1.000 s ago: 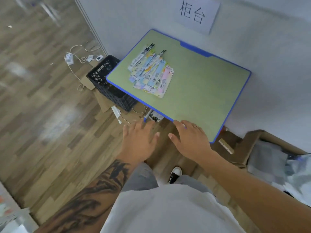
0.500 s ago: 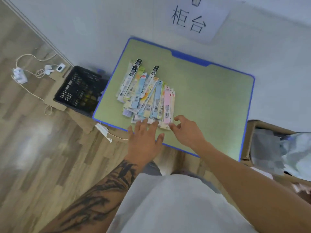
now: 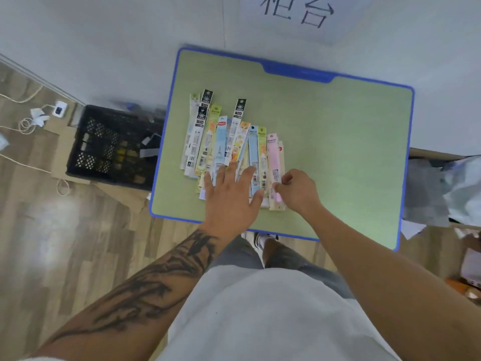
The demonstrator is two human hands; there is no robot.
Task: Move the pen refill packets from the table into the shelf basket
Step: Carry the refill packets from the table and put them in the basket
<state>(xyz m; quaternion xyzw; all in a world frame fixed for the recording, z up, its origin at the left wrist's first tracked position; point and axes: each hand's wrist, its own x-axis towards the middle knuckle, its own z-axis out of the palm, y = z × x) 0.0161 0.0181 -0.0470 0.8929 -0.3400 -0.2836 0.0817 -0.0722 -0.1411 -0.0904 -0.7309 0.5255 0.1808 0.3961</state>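
Many long, narrow pen refill packets (image 3: 229,149) lie side by side in a loose, overlapping fan on the green table (image 3: 338,142) with its blue rim, toward the table's left half and near its front edge. Their colours vary: several at the left are white with black header cards, others are pale blue, yellow-green, orange-printed and pink, most showing barcodes at the near end. The left hand (image 3: 231,196) lies flat on the near ends of the packets in the middle of the fan, fingers straight and spread, pressing down and gripping nothing. The right hand (image 3: 296,191) sits at the fan's right edge, its fingers curled, thumb and fingertips pinching the near end of the pink packet (image 3: 273,162). A black plastic crate (image 3: 109,147) stands on the floor just left of the table.
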